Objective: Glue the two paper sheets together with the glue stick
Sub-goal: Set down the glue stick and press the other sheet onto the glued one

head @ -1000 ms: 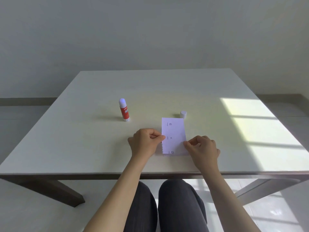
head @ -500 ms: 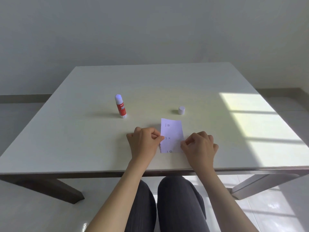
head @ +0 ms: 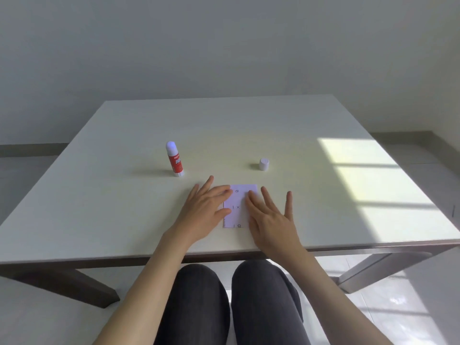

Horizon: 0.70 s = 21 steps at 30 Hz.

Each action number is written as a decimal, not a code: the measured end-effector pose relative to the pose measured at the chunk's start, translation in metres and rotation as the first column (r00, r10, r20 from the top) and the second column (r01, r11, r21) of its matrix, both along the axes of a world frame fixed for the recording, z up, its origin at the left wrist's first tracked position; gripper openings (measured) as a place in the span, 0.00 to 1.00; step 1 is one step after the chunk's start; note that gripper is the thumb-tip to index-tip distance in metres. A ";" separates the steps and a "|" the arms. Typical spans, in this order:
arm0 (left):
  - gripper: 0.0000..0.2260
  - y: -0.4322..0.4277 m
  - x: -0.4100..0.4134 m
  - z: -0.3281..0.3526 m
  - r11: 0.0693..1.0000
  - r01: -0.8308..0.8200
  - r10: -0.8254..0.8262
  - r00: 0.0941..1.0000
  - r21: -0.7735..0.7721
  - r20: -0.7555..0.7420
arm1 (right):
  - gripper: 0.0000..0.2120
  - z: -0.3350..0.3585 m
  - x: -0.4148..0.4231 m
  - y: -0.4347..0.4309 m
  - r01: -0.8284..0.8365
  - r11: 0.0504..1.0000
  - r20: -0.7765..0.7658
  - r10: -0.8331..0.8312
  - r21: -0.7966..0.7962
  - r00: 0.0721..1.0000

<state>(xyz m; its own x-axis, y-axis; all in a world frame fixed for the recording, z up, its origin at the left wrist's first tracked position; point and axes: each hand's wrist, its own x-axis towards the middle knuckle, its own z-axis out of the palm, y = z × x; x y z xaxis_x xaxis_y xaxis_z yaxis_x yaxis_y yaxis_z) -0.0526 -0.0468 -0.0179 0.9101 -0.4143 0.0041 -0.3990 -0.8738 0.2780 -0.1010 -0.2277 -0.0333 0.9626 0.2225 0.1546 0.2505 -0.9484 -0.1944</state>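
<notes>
Dark grey trousers (head: 229, 302) cover the person's 2 knees at the bottom of the view, just under the near edge of the pale table (head: 99, 207). From there both bare forearms reach forward onto the tabletop.

Near that front edge lies the paper (head: 237, 207), a small white sheet with faint printed marks down its middle; whether 1 sheet or 2 stacked sheets lie there cannot be told, though a thin offset edge shows along its left side. The left hand (head: 204, 210) lies flat, palm down, fingers spread and released, its fingertips and thumb resting over the paper's left edge. The right hand (head: 270, 217) is likewise flat and spread, clutching nothing, with its inner fingers lying on the right part of the paper and its outer fingers on the bare table beside it. Both hands look slightly blurred.

Farther back and to the left, the glue stick (head: 174, 159) stands upright with its cap off, a red label on its body and the pale glue tip exposed, apart from the left hand. Farther back on the right, its small white cap (head: 263, 164) stands alone on the table, beyond the paper's far edge.

A patch of window sunlight (head: 373, 180) falls across the table's right side.
</notes>
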 end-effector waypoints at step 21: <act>0.33 0.033 0.002 0.004 0.997 0.074 -0.066 0.962 0.020 -0.263 | 0.29 0.020 0.033 0.033 -0.057 0.984 -0.194 0.024 -0.171 0.981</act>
<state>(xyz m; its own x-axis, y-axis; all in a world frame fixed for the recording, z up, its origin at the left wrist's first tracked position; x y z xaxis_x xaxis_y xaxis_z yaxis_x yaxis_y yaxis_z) -0.0502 -0.0142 -0.0142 0.8465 -0.4732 -0.2439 -0.3757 -0.8556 0.3560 -0.0681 -0.1945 -0.0137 0.9601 0.2693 -0.0750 0.2640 -0.9617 -0.0743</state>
